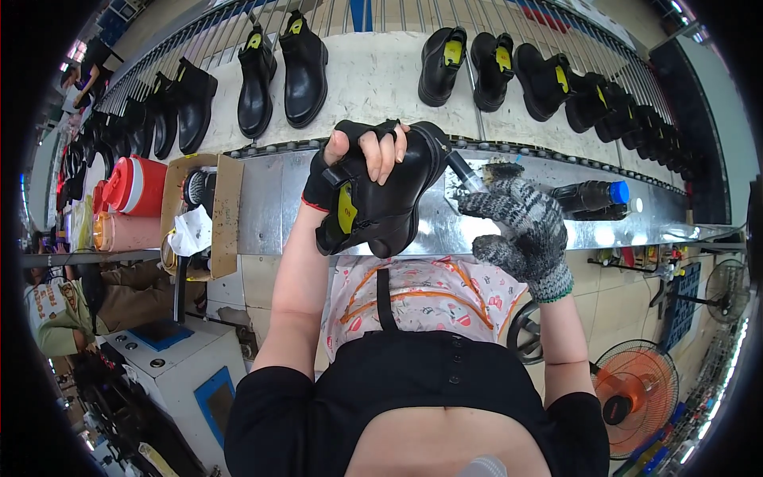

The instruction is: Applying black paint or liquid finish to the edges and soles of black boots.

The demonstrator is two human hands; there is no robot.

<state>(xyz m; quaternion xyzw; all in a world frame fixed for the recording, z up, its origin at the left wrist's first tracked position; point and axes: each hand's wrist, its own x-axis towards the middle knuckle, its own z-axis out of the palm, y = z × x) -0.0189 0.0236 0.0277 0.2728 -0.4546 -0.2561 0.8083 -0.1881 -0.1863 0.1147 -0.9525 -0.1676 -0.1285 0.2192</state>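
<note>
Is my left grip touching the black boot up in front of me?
Touching. The head view shows the left grip over the black boot, with bare fingers lying directly against its side.

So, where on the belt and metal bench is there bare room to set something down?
On the white belt, between the left boots and right boots; on the bench, between the cardboard box and left forearm. Crowded: the belt's far sides, lined with boots, and around the bottles and right hand.
</note>
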